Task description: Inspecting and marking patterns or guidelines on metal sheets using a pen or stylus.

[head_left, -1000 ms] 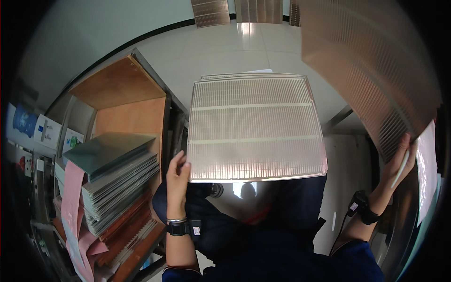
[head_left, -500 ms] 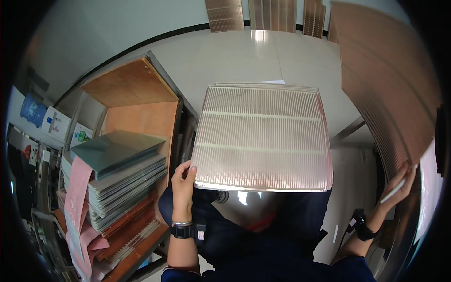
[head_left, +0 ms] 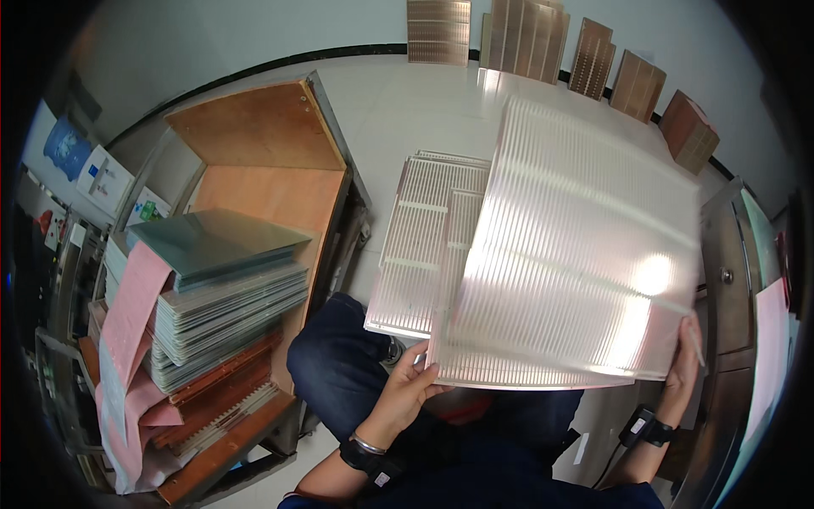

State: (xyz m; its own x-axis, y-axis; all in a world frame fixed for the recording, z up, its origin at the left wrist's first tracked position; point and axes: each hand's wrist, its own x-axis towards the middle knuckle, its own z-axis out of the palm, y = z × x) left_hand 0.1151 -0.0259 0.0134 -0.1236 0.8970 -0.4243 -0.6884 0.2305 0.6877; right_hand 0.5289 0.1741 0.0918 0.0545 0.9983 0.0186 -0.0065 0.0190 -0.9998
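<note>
A large shiny sheet with fine parallel slots (head_left: 577, 229) is raised in front of me, reflecting bright light at its lower right. My left hand (head_left: 411, 386) pinches its lower left corner between thumb and fingers. Its lower right edge is gripped by my right hand (head_left: 681, 360), which also keeps a thin white stick (head_left: 697, 341) between its fingers. Behind and partly covered by this sheet, similar slotted sheets (head_left: 415, 229) rest over my lap. Only their left part shows.
To the left, a wooden rack (head_left: 271, 199) holds a stack of grey-green plates (head_left: 225, 250) with a pink strip (head_left: 140, 293) draped over it. Brownish slotted panels (head_left: 523, 34) lean against the far wall beside a cardboard-coloured block (head_left: 688, 131). Drawers (head_left: 727, 276) stand at the right.
The large sheet has swung from the far right to in front of me, over the sheets on my lap. My left hand has moved from those sheets to its corner.
</note>
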